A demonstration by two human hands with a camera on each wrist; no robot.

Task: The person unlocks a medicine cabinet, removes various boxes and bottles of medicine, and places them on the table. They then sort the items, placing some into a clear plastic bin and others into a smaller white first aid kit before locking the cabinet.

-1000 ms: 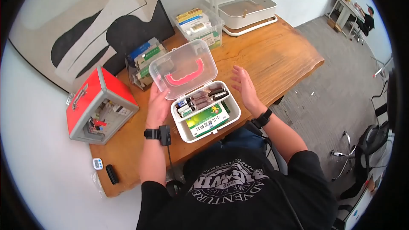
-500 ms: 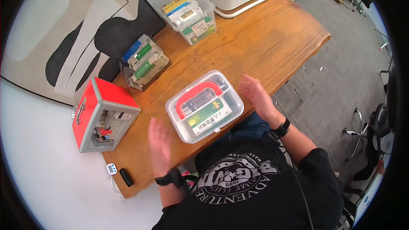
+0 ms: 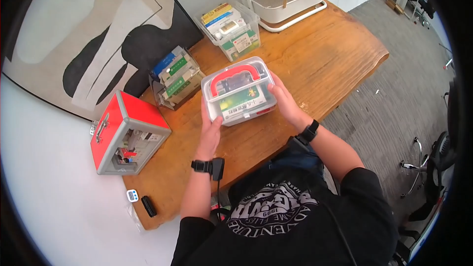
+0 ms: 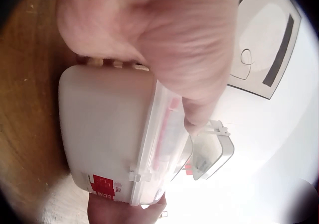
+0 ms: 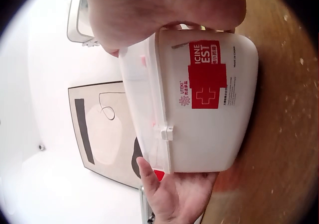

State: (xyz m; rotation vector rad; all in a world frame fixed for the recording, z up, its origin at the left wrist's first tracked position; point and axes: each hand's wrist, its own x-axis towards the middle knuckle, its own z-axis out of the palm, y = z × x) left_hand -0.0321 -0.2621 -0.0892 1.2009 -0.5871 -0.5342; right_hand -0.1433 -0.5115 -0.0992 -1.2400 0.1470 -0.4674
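A white plastic box (image 3: pixel 246 113) with a clear lid and red handle has its lid down; a green-and-white packet shows through it. The left hand (image 3: pixel 211 135) grips one short side, thumb on the lid's edge. Round the opposite side curls the right hand (image 3: pixel 286 103), its thumb at the lid. In the left wrist view the left hand (image 4: pixel 154 35) covers the near end of the box (image 4: pixel 107 124). The right wrist view shows a red label on the front of the box (image 5: pixel 209 139), between the right hand (image 5: pixel 164 15) and the left hand (image 5: pixel 182 196).
To the left on the wooden table (image 3: pixel 335 59) stands a red and silver case (image 3: pixel 130 133). Behind the box are a bin of cartons (image 3: pixel 180 79), a clear tub (image 3: pixel 239 44) and a white tray rack (image 3: pixel 290 12). A small timer (image 3: pixel 132 195) and a black item (image 3: pixel 148 206) lie front left.
The lid was open a second ago and is now down. Both hands were apart from the box half a second ago; they now hold it, and it has moved back on the table side.
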